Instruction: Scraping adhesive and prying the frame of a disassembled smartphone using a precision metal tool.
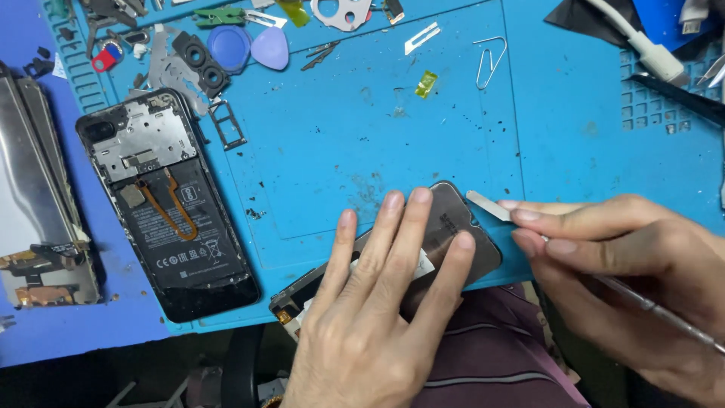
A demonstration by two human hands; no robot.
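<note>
My left hand (377, 302) lies flat, fingers spread, pressing down on a grey phone screen panel (453, 215) at the front edge of the blue work mat (377, 128). My right hand (627, 272) grips a thin metal pry tool (487, 205); its flat tip touches the panel's upper right corner. An opened black phone body (166, 204) with an exposed battery and an orange flex cable lies to the left on the mat.
Small parts crowd the mat's far edge: blue picks (249, 47), a camera frame (200, 62), a card tray (226, 125), a paper clip (489, 60), metal brackets. A silvery panel (38, 196) lies at far left. A white cable (642, 41) and black tweezers (676, 94) sit at the far right.
</note>
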